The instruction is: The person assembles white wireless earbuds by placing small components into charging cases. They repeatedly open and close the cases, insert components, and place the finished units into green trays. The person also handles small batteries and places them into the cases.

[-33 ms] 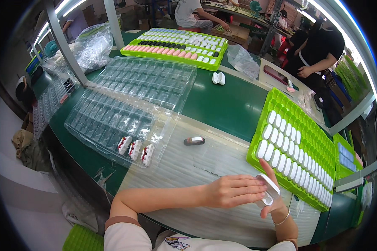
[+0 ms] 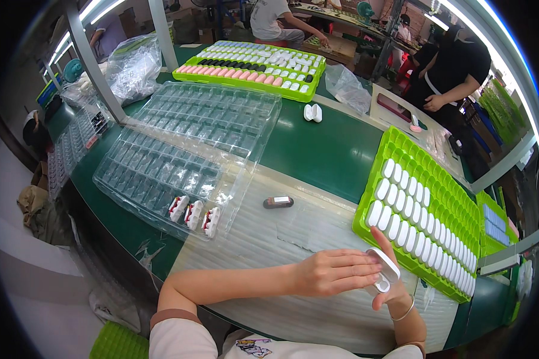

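Observation:
An open white earbud case [image 2: 387, 270] is between my hands at the lower right, with its lid raised. My right hand [image 2: 393, 292] grips it from the right, one finger pointing up behind the lid and the thumb below. My left hand [image 2: 338, 273] reaches across from the left. Its fingers lie straight and close together with their tips on the case; its thumb is hidden. Just beyond my hands is a green tray [image 2: 360, 222] with rows of white closed cases [image 2: 409, 240]. A small dark oblong case with a white label [image 2: 278, 201] lies on the pale mat [image 2: 245, 254].
Clear plastic blister trays [image 2: 156, 161] lie at left, one holding several white pieces with red parts [image 2: 192, 214]. Farther back are an open white case [image 2: 312, 112] and a green tray [image 2: 305, 96] of pink, black and white cases. A person in black [image 2: 461, 66] stands at far right.

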Motion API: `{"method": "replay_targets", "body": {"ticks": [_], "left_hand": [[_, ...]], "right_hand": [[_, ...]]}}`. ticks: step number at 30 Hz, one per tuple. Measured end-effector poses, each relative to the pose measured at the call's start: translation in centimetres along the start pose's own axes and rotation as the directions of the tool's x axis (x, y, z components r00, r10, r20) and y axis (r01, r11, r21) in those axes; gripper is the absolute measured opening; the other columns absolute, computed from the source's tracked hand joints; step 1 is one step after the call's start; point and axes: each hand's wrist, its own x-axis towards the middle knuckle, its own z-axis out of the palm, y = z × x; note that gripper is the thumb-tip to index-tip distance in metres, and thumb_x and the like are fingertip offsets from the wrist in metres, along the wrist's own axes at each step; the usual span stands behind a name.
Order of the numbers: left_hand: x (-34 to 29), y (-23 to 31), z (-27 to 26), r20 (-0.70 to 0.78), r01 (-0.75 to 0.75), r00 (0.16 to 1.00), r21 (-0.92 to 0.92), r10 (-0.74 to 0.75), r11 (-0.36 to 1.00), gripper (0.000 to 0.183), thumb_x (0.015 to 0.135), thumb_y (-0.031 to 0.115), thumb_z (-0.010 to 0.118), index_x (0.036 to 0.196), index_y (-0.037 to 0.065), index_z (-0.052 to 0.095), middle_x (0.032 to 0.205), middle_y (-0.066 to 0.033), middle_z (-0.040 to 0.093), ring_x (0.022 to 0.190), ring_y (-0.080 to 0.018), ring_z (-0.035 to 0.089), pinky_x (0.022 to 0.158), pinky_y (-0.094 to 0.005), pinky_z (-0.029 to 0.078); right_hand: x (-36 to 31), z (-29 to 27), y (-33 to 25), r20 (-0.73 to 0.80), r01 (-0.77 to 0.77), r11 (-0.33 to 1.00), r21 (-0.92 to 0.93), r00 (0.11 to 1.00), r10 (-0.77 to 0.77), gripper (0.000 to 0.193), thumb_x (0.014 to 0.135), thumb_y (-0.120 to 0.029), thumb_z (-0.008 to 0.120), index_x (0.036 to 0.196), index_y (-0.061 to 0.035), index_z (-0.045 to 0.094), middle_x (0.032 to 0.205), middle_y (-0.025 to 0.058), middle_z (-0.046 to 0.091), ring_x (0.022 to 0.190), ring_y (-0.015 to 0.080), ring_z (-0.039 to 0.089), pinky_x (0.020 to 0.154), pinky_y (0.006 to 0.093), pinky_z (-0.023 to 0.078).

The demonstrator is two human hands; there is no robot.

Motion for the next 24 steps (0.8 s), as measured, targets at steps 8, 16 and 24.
{"method": "replay_targets", "body": {"ticks": [8, 16, 24], "left_hand": [[1.0, -4.8, -2.6, -0.055, 0.282, 0.959, 0.128, -0.277, 0.951, 0.053, 0.081, 0.021, 0.066, 0.127, 0.004, 0.046, 0.096, -0.0123, 0.065, 0.088, -0.0244, 0.064, 0.079, -0.0348, 0.049], [2.3, -13.0, -12.7, -0.078, 0.904, 0.32, -0.273, -0.944, 0.329, 0.069, 0.09, 0.012, 0.049, 0.144, -0.001, 0.008, 0.052, -0.0051, 0.053, 0.052, -0.0186, 0.06, 0.059, -0.0285, 0.05], [3.1, -13.9, -12.0, -0.13, 0.93, 0.344, -0.086, -0.93, 0.356, 0.063, 0.09, 0.017, 0.052, 0.141, -0.002, 0.02, 0.06, -0.0081, 0.06, 0.062, -0.016, 0.063, 0.062, -0.0281, 0.05]], "right_hand": [[2.0, 1.4, 3.5, -0.055, -0.073, 0.927, 0.368, 0.994, 0.1, 0.135, 0.044, -0.047, 0.088, 0.144, -0.0033, 0.009, 0.126, 0.0113, 0.046, 0.116, 0.0232, 0.046, 0.097, 0.0318, 0.035], [2.8, 1.9, 4.8, 0.038, -0.05, 0.997, 0.066, 0.998, 0.047, 0.129, 0.046, -0.048, 0.087, 0.144, -0.0076, 0.014, 0.099, 0.0064, 0.062, 0.104, 0.0162, 0.053, 0.098, 0.0325, 0.032], [2.8, 1.9, 4.3, -0.005, -0.05, 0.994, 0.096, 0.999, 0.05, 0.131, 0.047, -0.05, 0.087, 0.145, -0.0079, 0.011, 0.099, 0.0066, 0.062, 0.103, 0.016, 0.054, 0.097, 0.032, 0.034]]}}
